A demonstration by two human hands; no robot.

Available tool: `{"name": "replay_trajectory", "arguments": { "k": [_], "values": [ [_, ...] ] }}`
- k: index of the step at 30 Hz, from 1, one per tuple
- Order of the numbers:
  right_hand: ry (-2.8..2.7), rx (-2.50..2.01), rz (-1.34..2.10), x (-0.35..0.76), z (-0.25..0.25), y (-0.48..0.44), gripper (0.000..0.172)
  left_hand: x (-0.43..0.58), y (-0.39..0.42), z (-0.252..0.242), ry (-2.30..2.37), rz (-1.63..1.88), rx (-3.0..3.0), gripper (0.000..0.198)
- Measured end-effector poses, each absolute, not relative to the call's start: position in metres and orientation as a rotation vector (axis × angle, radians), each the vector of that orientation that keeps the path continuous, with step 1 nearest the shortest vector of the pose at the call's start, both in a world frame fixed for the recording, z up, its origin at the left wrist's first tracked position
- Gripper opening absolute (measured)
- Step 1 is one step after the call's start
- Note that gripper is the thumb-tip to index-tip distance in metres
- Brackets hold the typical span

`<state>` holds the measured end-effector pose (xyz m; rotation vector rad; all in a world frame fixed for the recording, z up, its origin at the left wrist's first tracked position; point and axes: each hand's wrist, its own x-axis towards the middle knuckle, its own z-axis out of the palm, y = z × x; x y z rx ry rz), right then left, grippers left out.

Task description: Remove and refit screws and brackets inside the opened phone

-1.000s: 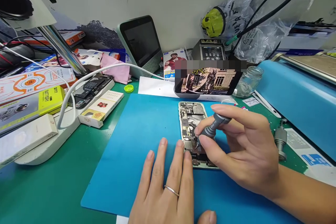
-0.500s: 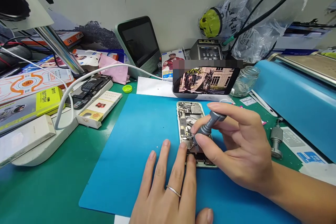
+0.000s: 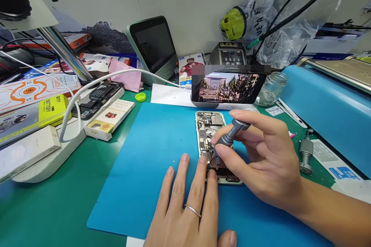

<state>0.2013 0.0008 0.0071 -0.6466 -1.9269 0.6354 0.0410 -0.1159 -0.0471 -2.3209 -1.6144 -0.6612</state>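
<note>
An opened phone (image 3: 214, 119) with its inner parts showing lies on the blue mat (image 3: 139, 142). My right hand (image 3: 263, 158) grips a grey screwdriver (image 3: 232, 133) between thumb and fingers, tilted, its tip down at the lower middle of the phone. My left hand (image 3: 188, 204), with a ring on one finger, lies flat with fingers spread; two fingertips touch the phone's lower left edge and the others rest on the mat. Part of the phone is hidden under my right hand.
Behind the mat a phone playing a video (image 3: 228, 88) stands propped up, beside a glass jar (image 3: 272, 88). Another screwdriver (image 3: 306, 154) stands at the right. Boxes (image 3: 111, 117) and a white cable (image 3: 116, 75) are at the left, under a metal stand (image 3: 65, 52).
Both hands hold nearly the same pose, with the screwdriver still at the opened phone. The picture on the propped phone has changed. The view has shifted very slightly.
</note>
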Motion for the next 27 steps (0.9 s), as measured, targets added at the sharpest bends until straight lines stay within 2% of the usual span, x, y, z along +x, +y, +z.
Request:
{"name": "replay_trajectory", "arguments": {
  "k": [27],
  "values": [
    [-1.948,-0.632,0.676,0.2007,0.0078,-0.0005,0.064,0.0407,-0.1187,-0.0473,-1.646,-0.652,-2.332,0.062]
  ]
}}
